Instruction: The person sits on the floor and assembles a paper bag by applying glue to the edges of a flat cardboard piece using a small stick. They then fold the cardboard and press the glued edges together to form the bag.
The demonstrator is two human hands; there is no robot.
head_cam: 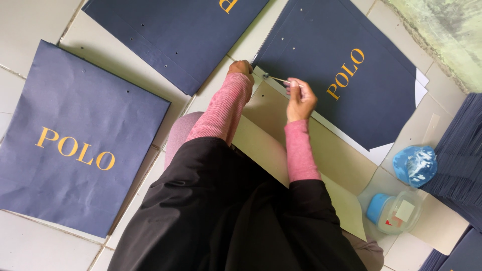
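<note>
Setting: a person sits on a pale tiled floor (30, 20), seen from above, with dark blue paper bags laid flat all around.
Left hand: the left hand (240, 69), in a pink ribbed sleeve, is curled with its fingers pressed on the near edge of the blue bag sheet (346, 85), pinning it down.
Right hand: the right hand (300, 100) is closed in a pinch on a thin stick (281, 80), whose dark tip rests at the bag sheet's edge, just beside the left hand.
Work piece: the blue bag sheet lies straight ahead of the person, overlapping a beige cardboard sheet (331, 150) and white paper (420, 86) beneath it.
Nearby: a clear plastic tub (399, 213) with a blue rim sits on the cardboard to the right, its blue lid (414, 164) lying apart from it.
Surroundings: one finished blue bag (75, 140) lies to the left, another (175, 35) at the top, and a stack of dark sheets (459, 160) at the right edge.
</note>
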